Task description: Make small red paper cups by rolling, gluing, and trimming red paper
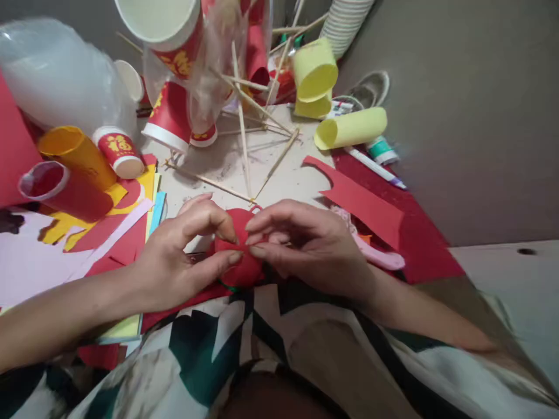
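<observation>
A red round object [241,273] with a bit of green at its lower edge and a small red loop at its top is between my two hands, close to my lap. My left hand [174,256] comes in from the left, its thumb and forefinger pinched at the middle of the red face. From the other side my right hand [310,247] pinches the same spot, so the fingertips of both hands nearly meet. Whatever small part the fingertips grip is hidden. Just beyond the hands lies a frame of thin wooden sticks [242,139].
Red paper cups [168,113] and a clear plastic bag [65,75] stand at the back left. Coloured paper sheets [39,256] and an orange paper tube [78,154] lie left. Rightward are yellow paper rolls [353,128], a red paper strip [362,201] and a pink handle [379,256].
</observation>
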Available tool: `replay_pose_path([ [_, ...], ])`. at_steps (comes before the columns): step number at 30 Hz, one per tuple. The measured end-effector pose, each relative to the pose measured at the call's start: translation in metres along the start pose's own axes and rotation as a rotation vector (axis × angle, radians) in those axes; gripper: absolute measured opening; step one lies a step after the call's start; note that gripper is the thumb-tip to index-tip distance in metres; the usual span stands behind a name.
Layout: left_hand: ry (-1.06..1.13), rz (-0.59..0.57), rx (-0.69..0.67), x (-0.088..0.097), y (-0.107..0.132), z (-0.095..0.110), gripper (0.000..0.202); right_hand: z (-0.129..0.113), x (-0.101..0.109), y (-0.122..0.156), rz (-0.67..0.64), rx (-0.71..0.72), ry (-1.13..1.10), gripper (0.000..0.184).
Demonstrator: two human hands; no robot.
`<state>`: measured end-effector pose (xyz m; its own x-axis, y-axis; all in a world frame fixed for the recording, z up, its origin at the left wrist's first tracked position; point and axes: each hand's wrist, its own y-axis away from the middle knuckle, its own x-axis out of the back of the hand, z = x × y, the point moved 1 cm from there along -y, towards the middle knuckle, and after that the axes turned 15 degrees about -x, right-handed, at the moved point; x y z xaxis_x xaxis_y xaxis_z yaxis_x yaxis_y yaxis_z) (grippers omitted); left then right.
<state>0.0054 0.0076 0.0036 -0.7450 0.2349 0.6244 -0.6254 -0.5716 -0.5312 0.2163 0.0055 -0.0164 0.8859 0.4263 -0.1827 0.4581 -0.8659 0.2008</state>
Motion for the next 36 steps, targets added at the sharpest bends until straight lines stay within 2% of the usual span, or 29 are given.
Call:
replay_pose_path([
  [5, 0.007, -0.038, -0.027, -0.0009, -0.0024, 0.001, 0.016, 0.0028, 0.0034, -0.0021, -0.127, -0.164, -0.126, 0.011],
  [10, -0.021, -0.074, -0.047, 0.0004, -0.0015, 0.0, 0.015, 0.0027, 0.0054, -0.0016, -0.074, -0.174, -0.068, 0.009],
  [13, -0.025, -0.063, -0.034, 0.0, -0.0004, -0.0016, 0.017, 0.0007, 0.0046, -0.0014, -0.02, -0.132, -0.007, 0.006],
  [18, -0.03, -0.042, -0.03, -0.0011, 0.001, -0.0031, 0.018, -0.0009, 0.0053, -0.0017, 0.076, 0.042, 0.18, 0.003],
  [21, -0.043, -0.036, -0.027, -0.0007, 0.0016, -0.0014, 0.019, -0.0009, 0.0069, -0.0011, 0.101, 0.094, 0.285, 0.003],
  [30, -0.059, -0.062, -0.027, 0.0003, 0.0014, 0.0008, 0.017, -0.0024, 0.0082, 0.0014, 0.084, 0.195, 0.412, 0.009],
  [36, -0.037, -0.029, -0.006, -0.0022, 0.0012, 0.0016, 0.019, 0.0011, 0.006, 0.0015, 0.032, 0.146, 0.316, 0.014],
])
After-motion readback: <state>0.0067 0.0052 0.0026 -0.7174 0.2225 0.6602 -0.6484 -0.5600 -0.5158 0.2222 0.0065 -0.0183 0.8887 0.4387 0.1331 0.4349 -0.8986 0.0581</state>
